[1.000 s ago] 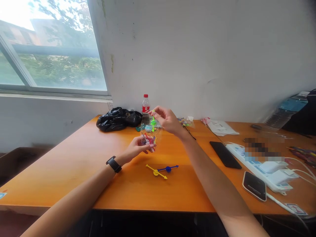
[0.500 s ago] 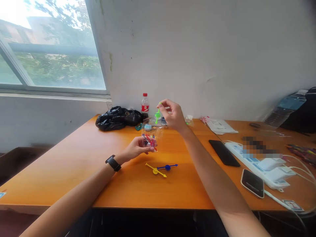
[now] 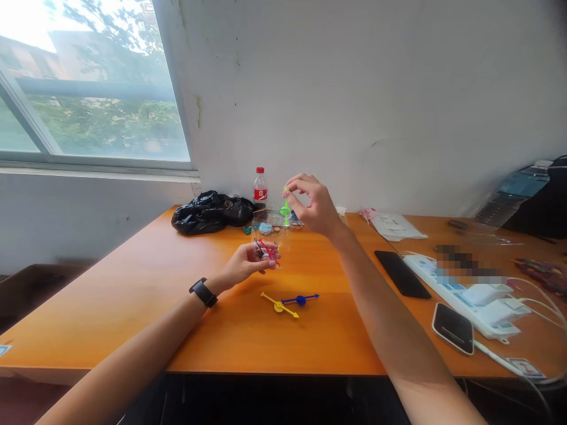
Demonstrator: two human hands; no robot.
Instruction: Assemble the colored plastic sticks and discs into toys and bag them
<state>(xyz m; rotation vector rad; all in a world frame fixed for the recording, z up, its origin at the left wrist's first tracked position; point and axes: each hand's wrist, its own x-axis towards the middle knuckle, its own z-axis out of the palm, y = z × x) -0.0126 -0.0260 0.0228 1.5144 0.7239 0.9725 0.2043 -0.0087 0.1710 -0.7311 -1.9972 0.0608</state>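
My right hand (image 3: 315, 203) pinches a green arrow spinner (image 3: 286, 211) by its upper end, so that it hangs upright in the air. Below and to the left, my left hand (image 3: 250, 262) is closed on a clear plastic bag (image 3: 283, 236). Red and black pieces and a few other colours show through the bag's lower part. On the table nearer to me lie a yellow arrow spinner (image 3: 279, 307) and a blue arrow spinner (image 3: 301, 300), their ends close together.
A black plastic bag (image 3: 208, 212) and a cola bottle (image 3: 260, 192) stand by the wall. At the right are a black phone (image 3: 401, 274), a white power strip (image 3: 443, 283), a second phone (image 3: 452, 329) on a cable, and a large water bottle (image 3: 518, 192).
The green spinner has swung to a more upright position and moved slightly lower and right with my right hand's fingers. My left hand with the bag has shifted slightly up and left.
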